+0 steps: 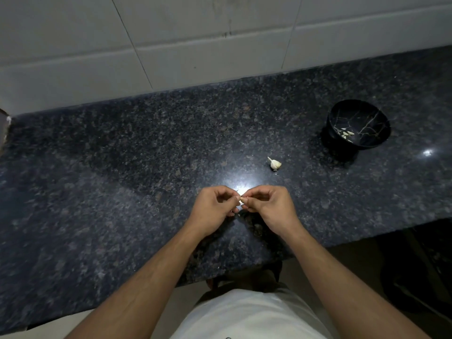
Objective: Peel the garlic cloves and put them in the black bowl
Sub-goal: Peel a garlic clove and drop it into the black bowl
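Head view shows us a small garlic clove (242,199) pinched between the fingertips of our left hand (212,211) and right hand (270,208), above the dark desk (122,167). Beyond lies another garlic piece (275,164); farther right, well apart, the black bowl (358,123) holds peeled cloves (346,134).

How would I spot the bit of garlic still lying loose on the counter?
Start at the dark speckled countertop, then find the black bowl at its far right. The garlic piece lies on bare stone between that bowl and the two hands. It is the only pale, stalked lump lying alone; the other cloves sit inside the bowl.
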